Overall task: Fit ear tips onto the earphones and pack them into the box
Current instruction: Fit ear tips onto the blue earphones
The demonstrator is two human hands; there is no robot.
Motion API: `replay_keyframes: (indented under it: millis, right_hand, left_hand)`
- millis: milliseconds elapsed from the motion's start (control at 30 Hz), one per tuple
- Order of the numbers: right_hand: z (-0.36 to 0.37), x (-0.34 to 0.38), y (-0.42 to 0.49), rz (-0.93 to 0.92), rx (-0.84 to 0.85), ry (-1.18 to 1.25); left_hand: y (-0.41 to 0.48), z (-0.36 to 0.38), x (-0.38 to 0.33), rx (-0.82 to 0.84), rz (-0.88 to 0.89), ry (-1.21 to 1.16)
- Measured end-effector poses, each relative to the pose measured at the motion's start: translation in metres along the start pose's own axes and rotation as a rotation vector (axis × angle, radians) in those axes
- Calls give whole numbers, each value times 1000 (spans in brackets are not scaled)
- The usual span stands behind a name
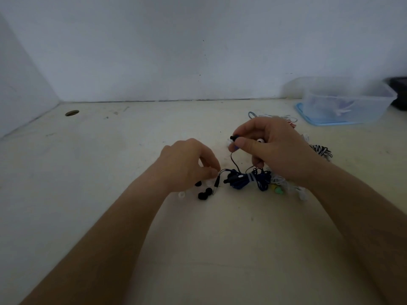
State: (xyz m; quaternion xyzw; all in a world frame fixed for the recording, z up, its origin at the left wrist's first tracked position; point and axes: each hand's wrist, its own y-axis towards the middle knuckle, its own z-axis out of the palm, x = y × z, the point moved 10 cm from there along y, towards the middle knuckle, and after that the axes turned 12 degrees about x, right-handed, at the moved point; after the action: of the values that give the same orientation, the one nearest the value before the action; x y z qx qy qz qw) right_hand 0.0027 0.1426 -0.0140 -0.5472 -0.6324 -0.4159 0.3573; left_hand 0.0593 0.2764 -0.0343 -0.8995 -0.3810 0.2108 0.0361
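My right hand (271, 146) is raised above the table and pinches a black earbud (234, 137) between thumb and forefinger; a white-tipped earbud (260, 140) shows inside the same hand. The earbud's thin cable drops to a dark blue bundled earphone cord (246, 180) lying on the table. My left hand (189, 164) hovers with curled fingers over loose ear tips: black ones (204, 193) and clear ones (181, 195). Whether its fingertips pinch a tip is hidden. The cord's jack plug (216, 186) lies beside them.
A clear plastic box (343, 102) stands on a blue lid (308, 117) at the back right. More earphones lie tangled behind and under my right hand, with a striped cord (321, 150) and green tips (277, 189). A round hole (72, 113) is in the table at far left.
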Motion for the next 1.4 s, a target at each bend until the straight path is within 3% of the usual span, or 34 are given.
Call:
replay_keyframes:
  millis: [267, 500, 767, 933, 1400]
  right_hand:
    - [0, -3, 0, 13, 6, -33]
    - [4, -4, 0, 20, 33, -37]
    - [6, 1, -1, -8, 44, -14]
    - [4, 1, -1, -15, 16, -15]
    - [1, 4, -2, -45, -16, -6]
  left_hand:
    - [-1, 0, -1, 5, 2, 28]
    - [-11, -30, 10, -362, 108, -519]
    - [-8, -12, 12, -230, 179, -1036]
    - [-6, -6, 11, -175, 186, -1219]
    - [-6, -5, 3, -119, 232, -1283]
